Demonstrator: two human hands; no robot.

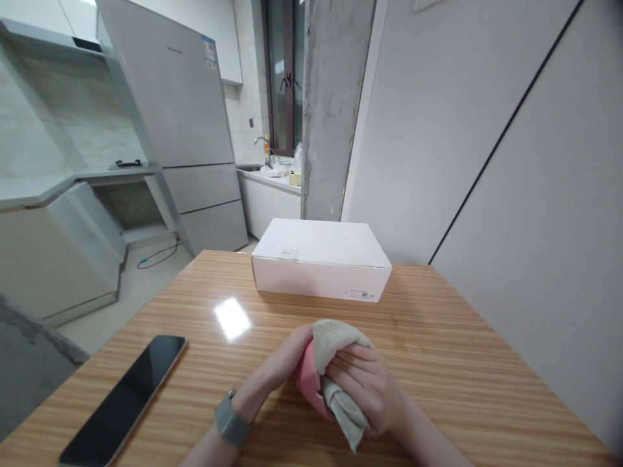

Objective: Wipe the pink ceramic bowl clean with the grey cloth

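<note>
A pink object (pixel 307 379), perhaps a cup or bowl, is held low over the wooden table near its front edge. A grey-beige cloth (pixel 335 337) drapes over its top, and one end hangs down in front. My left hand (pixel 294 350) is round the far left side of the pink object, its fingers mostly hidden behind the cloth. My right hand (pixel 363 386) presses the cloth against the object from the right, fingers together. A grey band is on my left wrist.
On the wooden table (pixel 438 344), a white box (pixel 321 259) stands at the back and a black phone (pixel 126 402) lies at the left. Beyond are a fridge (pixel 170 97), kitchen counters and a concrete pillar (pixel 335 110).
</note>
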